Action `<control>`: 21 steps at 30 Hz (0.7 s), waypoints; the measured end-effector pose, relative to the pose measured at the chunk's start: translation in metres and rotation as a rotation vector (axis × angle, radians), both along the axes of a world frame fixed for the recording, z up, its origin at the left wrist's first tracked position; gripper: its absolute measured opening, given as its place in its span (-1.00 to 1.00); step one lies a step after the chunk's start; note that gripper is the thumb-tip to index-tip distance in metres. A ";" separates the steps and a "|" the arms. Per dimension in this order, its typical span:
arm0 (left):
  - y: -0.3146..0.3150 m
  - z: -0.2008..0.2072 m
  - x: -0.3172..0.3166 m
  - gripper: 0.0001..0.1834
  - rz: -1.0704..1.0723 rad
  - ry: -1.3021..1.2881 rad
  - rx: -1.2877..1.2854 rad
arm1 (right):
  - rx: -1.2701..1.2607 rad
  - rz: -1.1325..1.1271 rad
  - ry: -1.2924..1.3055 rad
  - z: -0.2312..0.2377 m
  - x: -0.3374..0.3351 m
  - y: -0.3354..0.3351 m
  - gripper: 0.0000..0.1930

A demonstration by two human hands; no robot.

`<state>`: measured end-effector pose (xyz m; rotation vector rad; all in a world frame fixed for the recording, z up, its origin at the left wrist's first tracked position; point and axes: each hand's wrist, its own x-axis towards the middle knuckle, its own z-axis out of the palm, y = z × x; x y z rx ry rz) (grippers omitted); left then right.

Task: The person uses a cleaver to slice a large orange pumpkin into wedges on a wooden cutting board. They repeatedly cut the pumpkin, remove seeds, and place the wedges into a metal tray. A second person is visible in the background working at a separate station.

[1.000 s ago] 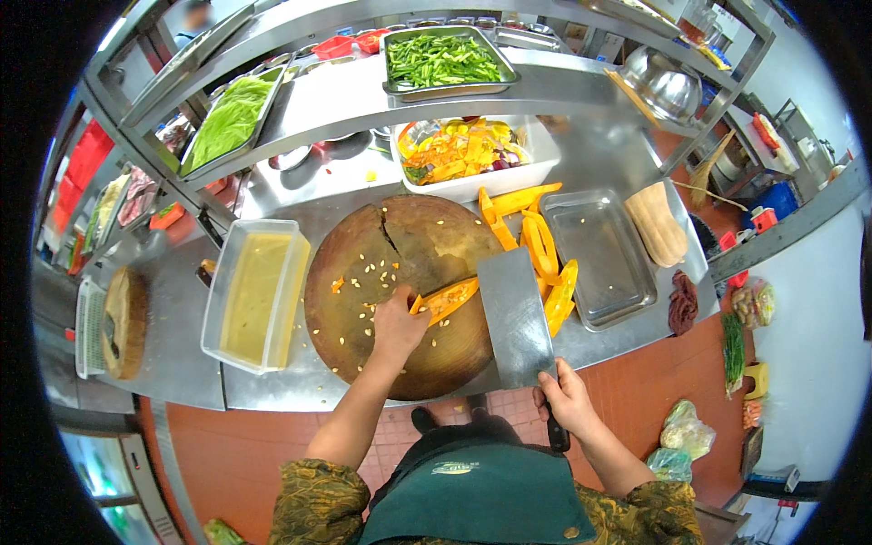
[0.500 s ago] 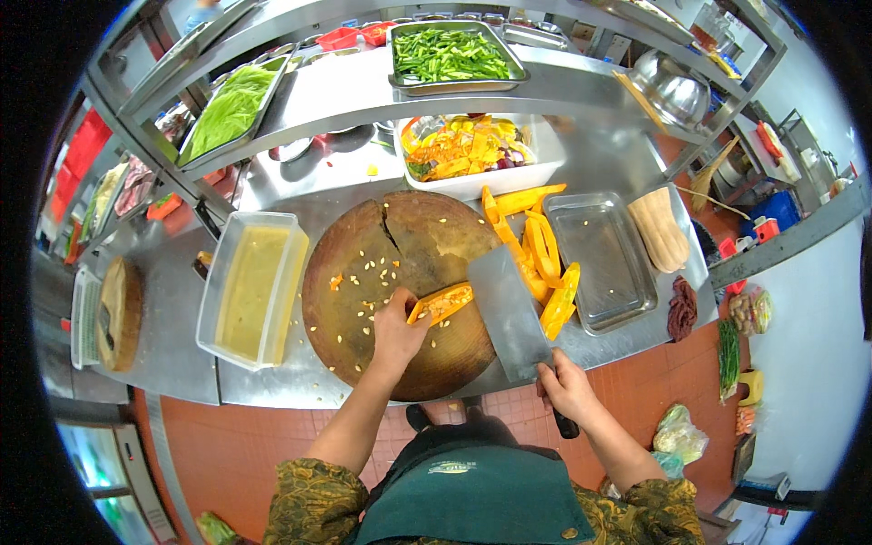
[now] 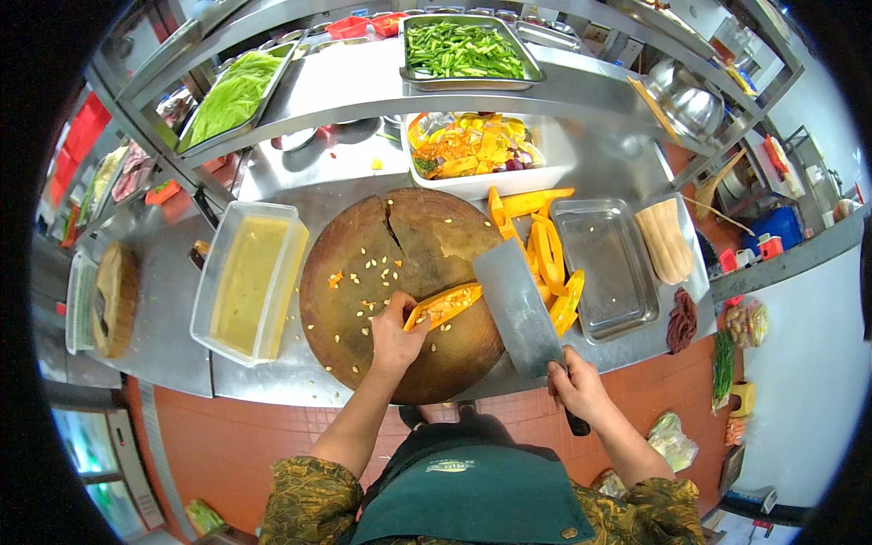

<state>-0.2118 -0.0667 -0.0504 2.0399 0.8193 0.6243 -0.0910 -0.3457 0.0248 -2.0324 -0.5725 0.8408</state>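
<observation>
A round wooden chopping block, cracked at its far side, lies before me with pale seeds scattered over it. On its near right part, my left hand grips one end of an orange pumpkin wedge whose hollow still carries seeds and pulp. My right hand is closed round the dark handle of a cleaver. The broad blade is at the block's right edge, close to the wedge's far end. Behind the blade, several cut pumpkin strips are piled on the steel counter, partly hidden by it.
Right of the strips stand a metal tray and a whole pale squash. A white tub of cut vegetables sits behind the block, and a plastic tub of yellowish liquid on its left. Overhead, a steel shelf carries a tray of chopped greens.
The view has shifted slightly. My right hand and the cleaver have moved a little to the right; the left hand keeps its grip on the wedge.
</observation>
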 end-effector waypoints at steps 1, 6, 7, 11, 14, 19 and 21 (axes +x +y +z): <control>0.000 0.000 0.000 -0.77 -0.001 0.006 0.000 | -0.011 -0.001 0.004 0.000 0.001 0.001 -0.86; 0.001 0.003 0.000 -0.77 -0.026 0.022 0.005 | -0.062 0.001 0.025 -0.002 0.004 0.005 -0.87; 0.001 0.003 0.000 -0.77 -0.025 0.010 0.006 | -0.035 -0.002 0.067 -0.005 0.005 0.004 -0.87; 0.001 0.002 0.001 -0.77 -0.025 -0.005 0.009 | 0.054 0.002 0.203 -0.020 0.016 0.000 -0.88; 0.002 0.001 0.001 -0.77 -0.034 -0.007 0.020 | 0.072 0.030 0.245 -0.030 0.019 0.001 -0.88; 0.000 0.002 0.000 -0.78 -0.015 0.001 -0.052 | 0.095 0.031 0.389 -0.035 0.027 0.006 -0.88; 0.000 0.003 0.000 -0.78 -0.019 0.000 -0.053 | 0.130 0.009 0.483 -0.039 0.031 0.003 -0.88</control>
